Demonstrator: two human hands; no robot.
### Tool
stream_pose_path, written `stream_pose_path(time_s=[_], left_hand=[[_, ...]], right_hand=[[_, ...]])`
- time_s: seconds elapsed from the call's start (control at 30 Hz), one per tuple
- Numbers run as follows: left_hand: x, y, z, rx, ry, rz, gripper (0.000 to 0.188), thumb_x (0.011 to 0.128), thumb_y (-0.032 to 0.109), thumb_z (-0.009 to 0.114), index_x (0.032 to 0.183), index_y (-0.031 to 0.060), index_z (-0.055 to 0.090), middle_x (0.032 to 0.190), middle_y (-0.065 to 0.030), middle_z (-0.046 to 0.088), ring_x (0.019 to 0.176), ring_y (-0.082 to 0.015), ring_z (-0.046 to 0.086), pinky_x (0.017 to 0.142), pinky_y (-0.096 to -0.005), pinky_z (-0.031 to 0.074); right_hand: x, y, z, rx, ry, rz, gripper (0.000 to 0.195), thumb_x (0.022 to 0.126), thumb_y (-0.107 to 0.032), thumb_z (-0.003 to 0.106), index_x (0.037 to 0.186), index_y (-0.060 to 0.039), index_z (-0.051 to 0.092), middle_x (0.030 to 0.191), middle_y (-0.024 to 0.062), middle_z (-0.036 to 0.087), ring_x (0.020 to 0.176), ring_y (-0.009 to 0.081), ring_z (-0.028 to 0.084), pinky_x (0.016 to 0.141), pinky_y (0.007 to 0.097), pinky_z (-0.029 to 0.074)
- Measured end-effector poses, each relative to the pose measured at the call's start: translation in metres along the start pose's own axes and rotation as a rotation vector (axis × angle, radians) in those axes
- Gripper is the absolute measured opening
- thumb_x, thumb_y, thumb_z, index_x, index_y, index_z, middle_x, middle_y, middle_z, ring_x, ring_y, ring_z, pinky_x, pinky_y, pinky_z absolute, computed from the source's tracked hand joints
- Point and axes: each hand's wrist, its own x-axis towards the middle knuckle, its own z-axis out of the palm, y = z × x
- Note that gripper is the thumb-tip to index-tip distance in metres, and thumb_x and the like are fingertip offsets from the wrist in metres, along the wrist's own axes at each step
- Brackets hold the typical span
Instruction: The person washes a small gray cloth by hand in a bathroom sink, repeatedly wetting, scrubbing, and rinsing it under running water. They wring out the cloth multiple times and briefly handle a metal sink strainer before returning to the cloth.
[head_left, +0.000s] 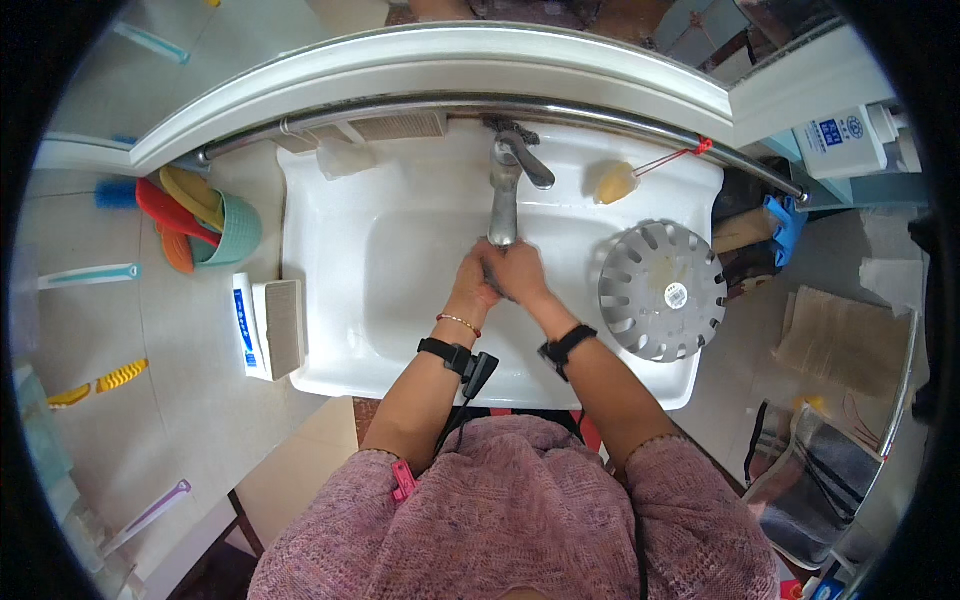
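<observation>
My left hand (474, 279) and my right hand (519, 271) are close together over the basin of a white ceramic sink (420, 292), right under the spout of a metal faucet (505, 199). Something dark shows between the palms, partly hidden by the fingers; what it is cannot be made out. The faucet's lever points to the right. A grey plastic basket (652, 262) with slots around its edge and a round sticker lies on the sink's right side, beside my right forearm.
A metal rail (585, 109) crosses behind the faucet. A yellow soap bar (616, 184) hangs from it by a red string. To the left stand a green cup (244, 229) with brushes and a toothpaste box (245, 322). Towels (814, 472) hang at the right.
</observation>
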Motion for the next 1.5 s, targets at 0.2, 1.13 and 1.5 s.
stream_pose_path(time_s=[0.2,1.13,1.5], left_hand=[[0.000,0.002,0.009,0.203,0.136,0.062,0.026,0.096,0.016,0.042,0.114,0.0011,0.052,0.105,-0.0107,0.063,0.093,-0.0250,0.063,0.084,-0.0395,0.052],[0.008,0.006,-0.004,0.125,0.088,0.072,0.030,0.098,0.030,0.041,0.110,0.0081,0.058,0.102,-0.0080,0.065,0.095,-0.0243,0.062,0.083,-0.0392,0.052],[-0.026,0.013,0.030,0.098,0.089,0.109,0.026,0.095,0.025,0.053,0.113,0.0063,0.057,0.105,-0.0075,0.063,0.096,-0.0222,0.061,0.083,-0.0371,0.051]], right_hand=[[0.019,0.034,0.001,0.475,-0.126,0.305,0.044,0.095,-0.037,0.050,0.110,0.0037,0.058,0.094,0.0154,0.065,0.082,0.0222,0.061,0.074,0.0353,0.049],[-0.003,-0.007,-0.001,-0.089,-0.031,-0.031,0.036,0.088,-0.030,0.052,0.111,-0.0015,0.051,0.095,0.0254,0.064,0.095,0.0418,0.060,0.081,0.0522,0.047],[-0.003,0.011,0.007,-0.073,0.154,-0.331,0.021,0.091,-0.015,0.050,0.107,-0.0029,0.055,0.088,0.0223,0.065,0.085,0.0396,0.063,0.072,0.0459,0.050]])
